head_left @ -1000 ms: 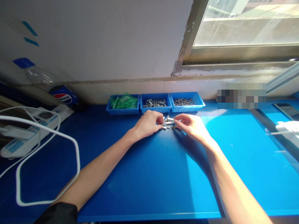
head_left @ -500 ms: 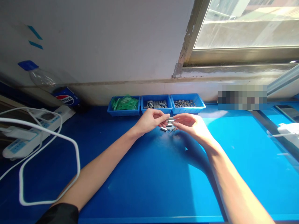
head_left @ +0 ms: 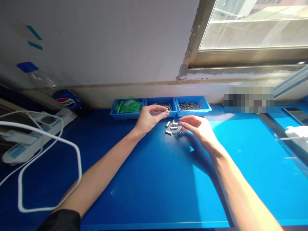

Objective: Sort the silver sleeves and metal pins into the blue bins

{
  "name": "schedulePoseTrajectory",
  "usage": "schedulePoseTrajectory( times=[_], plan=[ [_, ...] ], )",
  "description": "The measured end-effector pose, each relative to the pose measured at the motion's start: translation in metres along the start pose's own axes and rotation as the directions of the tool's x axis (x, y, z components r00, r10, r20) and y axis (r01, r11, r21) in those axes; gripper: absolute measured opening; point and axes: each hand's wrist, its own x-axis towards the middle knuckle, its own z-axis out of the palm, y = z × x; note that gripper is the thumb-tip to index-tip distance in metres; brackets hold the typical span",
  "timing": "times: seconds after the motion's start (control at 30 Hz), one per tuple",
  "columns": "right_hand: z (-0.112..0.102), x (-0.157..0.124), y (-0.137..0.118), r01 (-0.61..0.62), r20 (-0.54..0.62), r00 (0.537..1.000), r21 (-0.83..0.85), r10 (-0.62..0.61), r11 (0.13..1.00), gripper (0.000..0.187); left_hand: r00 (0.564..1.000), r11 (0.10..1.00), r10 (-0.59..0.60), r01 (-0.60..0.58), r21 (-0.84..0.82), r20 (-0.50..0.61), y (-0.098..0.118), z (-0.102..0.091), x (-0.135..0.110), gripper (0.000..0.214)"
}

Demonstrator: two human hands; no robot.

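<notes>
My left hand [head_left: 150, 119] is over the front edge of the middle blue bin [head_left: 172, 113], its thumb and fingertips pinched on a small grey metal block [head_left: 167, 111]. My right hand [head_left: 196, 126] hovers lower and to the right, fingers curled and tips close together; whatever may be between them is too small to make out. Below and between the hands, several small silvery metal blocks [head_left: 168, 132] lie on the blue table, with a few thin pins [head_left: 177, 133] beside them, partly under my right fingertips. More grey blocks fill the middle bin, partly hidden by my left hand.
The left bin [head_left: 113, 113] holds green plastic bags [head_left: 130, 106]; the right bin [head_left: 204, 112] holds many metal pins [head_left: 190, 106]. A Pepsi bottle [head_left: 64, 99], power strip [head_left: 16, 150] and white cable [head_left: 79, 160] are at left. A window [head_left: 255, 35] is at right.
My left hand has moved up and slightly left, away from my right hand, carrying a small metal block to the middle bin's edge. My right hand has stayed almost still.
</notes>
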Motion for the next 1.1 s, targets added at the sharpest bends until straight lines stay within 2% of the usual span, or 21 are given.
schedulePoseTrajectory(
  times=[0.1,0.27,0.33,0.4,0.47,0.53,0.67,0.87,1.0,1.1],
  plan=[
    [-0.002,0.0,-0.001,0.001,-0.023,1.0,0.0,-0.001,1.0,0.018,0.996,0.997,0.065,-0.063,0.052,-0.053,-0.001,-0.006,0.004,0.033],
    [-0.003,0.001,-0.002,0.012,-0.032,0.999,-0.021,-0.012,1.0,0.022,0.978,0.965,0.197,-0.181,0.193,-0.067,-0.002,-0.006,0.003,0.024],
    [-0.003,0.001,-0.001,0.018,-0.03,0.999,-0.034,-0.019,0.999,0.023,0.963,0.913,0.266,-0.265,0.312,0.04,-0.002,-0.004,0.001,0.02],
    [-0.004,0.001,0.001,0.023,-0.031,0.999,-0.044,-0.024,0.999,0.023,0.925,0.827,0.296,-0.373,0.42,0.238,-0.004,-0.003,-0.002,0.023],
    [-0.005,0.002,0.003,0.026,-0.035,0.999,-0.049,-0.028,0.998,0.023,0.87,0.733,0.265,-0.462,0.5,0.416,-0.007,-0.002,-0.004,0.028],
    [-0.005,0.002,0.004,0.029,-0.038,0.999,-0.05,-0.031,0.998,0.024,0.845,0.641,0.212,-0.5,0.583,0.492,-0.011,-0.003,-0.005,0.031],
    [-0.005,0.003,0.005,0.027,-0.051,0.998,-0.046,-0.029,0.999,0.023,0.855,0.516,0.115,-0.486,0.705,0.506,-0.016,-0.005,-0.005,0.031],
    [-0.002,0.002,0.001,0.021,-0.063,0.998,-0.046,-0.023,0.999,0.02,0.882,0.362,0.076,-0.459,0.811,0.466,-0.013,-0.003,-0.007,0.026],
    [-0.002,0.001,0.0,0.024,-0.071,0.997,-0.035,-0.027,0.999,0.021,0.852,0.336,0.119,-0.518,0.786,0.51,-0.014,-0.004,-0.007,0.028],
    [-0.002,0.002,0.001,0.026,-0.069,0.997,-0.044,-0.029,0.999,0.022,0.834,0.339,0.107,-0.543,0.769,0.542,-0.016,-0.005,-0.006,0.025]
  ],
)
